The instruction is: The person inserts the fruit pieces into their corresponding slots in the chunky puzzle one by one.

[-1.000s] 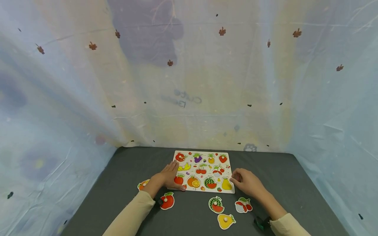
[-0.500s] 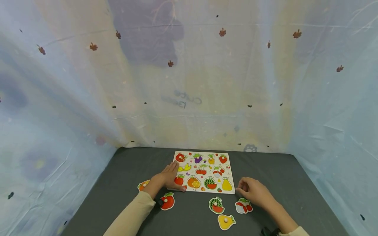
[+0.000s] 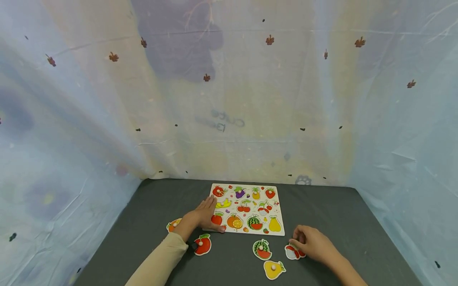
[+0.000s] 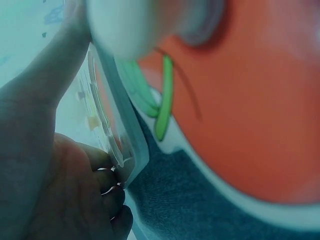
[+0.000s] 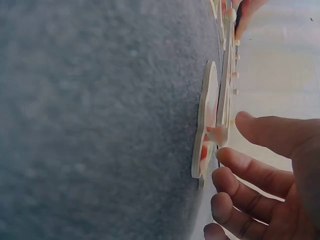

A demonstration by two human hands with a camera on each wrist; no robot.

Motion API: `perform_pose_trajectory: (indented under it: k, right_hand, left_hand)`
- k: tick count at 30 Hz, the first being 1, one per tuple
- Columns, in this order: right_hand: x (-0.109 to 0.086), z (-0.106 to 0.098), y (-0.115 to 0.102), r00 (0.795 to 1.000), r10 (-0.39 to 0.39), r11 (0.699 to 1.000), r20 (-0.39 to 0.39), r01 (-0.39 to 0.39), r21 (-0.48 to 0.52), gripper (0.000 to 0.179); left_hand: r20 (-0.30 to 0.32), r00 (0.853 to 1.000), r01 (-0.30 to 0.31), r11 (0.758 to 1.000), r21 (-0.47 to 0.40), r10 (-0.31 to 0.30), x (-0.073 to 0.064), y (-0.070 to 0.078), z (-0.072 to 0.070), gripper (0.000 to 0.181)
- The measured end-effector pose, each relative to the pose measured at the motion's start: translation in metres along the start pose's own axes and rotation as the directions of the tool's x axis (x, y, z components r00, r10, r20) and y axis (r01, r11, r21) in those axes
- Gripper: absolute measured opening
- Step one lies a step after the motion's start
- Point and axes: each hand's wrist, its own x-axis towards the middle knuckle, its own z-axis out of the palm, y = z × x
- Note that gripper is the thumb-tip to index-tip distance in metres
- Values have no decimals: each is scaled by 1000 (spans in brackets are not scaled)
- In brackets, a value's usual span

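Observation:
My left hand [image 3: 205, 216] lies with extended fingers on the left edge of a white fruit puzzle board [image 3: 247, 188]. Close by its wrist is a red apple-like piece [image 3: 203, 245] with a knob, large in the left wrist view. My right hand [image 3: 315, 243] is over a red and white cherry piece [image 3: 291, 252], partly covering it. In the right wrist view, thumb and bent forefinger stand around the knob of the cherry piece [image 5: 204, 130], with a gap visible between them. Whether they touch the knob is unclear.
In front of the board lie a watermelon piece [image 3: 262, 249] and a yellow pear piece [image 3: 273, 270]. An orange piece [image 3: 173, 225] is partly hidden behind the left forearm. A dark grey cloth [image 3: 332, 206] covers the table, with patterned curtains [image 3: 250, 99] around it.
My right hand has moved from the board's lower right corner, back and to the right, down to the cherry piece. The left hand and the loose pieces stay put.

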Motion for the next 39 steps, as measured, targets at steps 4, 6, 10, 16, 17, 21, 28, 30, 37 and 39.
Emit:
perform_pose_trajectory:
  k: [4, 6, 10, 16, 17, 21, 28, 30, 37, 39]
  right_hand:
    - [-5, 1, 3, 1000, 26, 1000, 16, -27, 13, 25]
    - [-7, 2, 3, 999, 34, 999, 21, -34, 16, 27]
    - [-11, 2, 4, 999, 32, 999, 23, -32, 19, 30]
    - [-17, 3, 4, 1000, 27, 1000, 12, -27, 15, 30]
    - [-18, 3, 4, 1000, 29, 1000, 11, -29, 13, 30]
    - [-18, 4, 2, 999, 42, 999, 8, -43, 14, 29]
    - [-19, 4, 0, 999, 48, 999, 9, -48, 23, 27]
    - [-19, 4, 0, 999, 49, 998, 13, -49, 25, 26]
    - [-18, 4, -2, 999, 47, 998, 5, -48, 31, 27]
    - [-18, 4, -3, 999, 43, 999, -4, -43, 31, 26]
  left_hand:
    - [-12, 1000, -6, 1000, -4, 6, 7, -5, 6, 139]
    - [-16, 1000, -6, 1000, -4, 5, 10, -8, 8, 138]
    - [-15, 1000, 5, 1000, 7, -5, 12, -9, 9, 136]
    - [-9, 1000, -2, 1000, 11, 2, 6, -4, 5, 134]
    - [-11, 1000, -2, 1000, 12, 3, 5, -3, 4, 133]
    - [-15, 1000, 1, 1000, 13, -1, 1, 0, 2, 132]
    - [0, 1000, -2, 1000, -2, 2, -13, 11, -10, 133]
    - [1, 1000, 1, 1000, -15, -1, -15, 13, -12, 134]
    - [-8, 1000, 10, 1000, -7, -10, 1, 0, 3, 137]
    - [-19, 1000, 10, 1000, -12, -11, 6, -4, 7, 137]
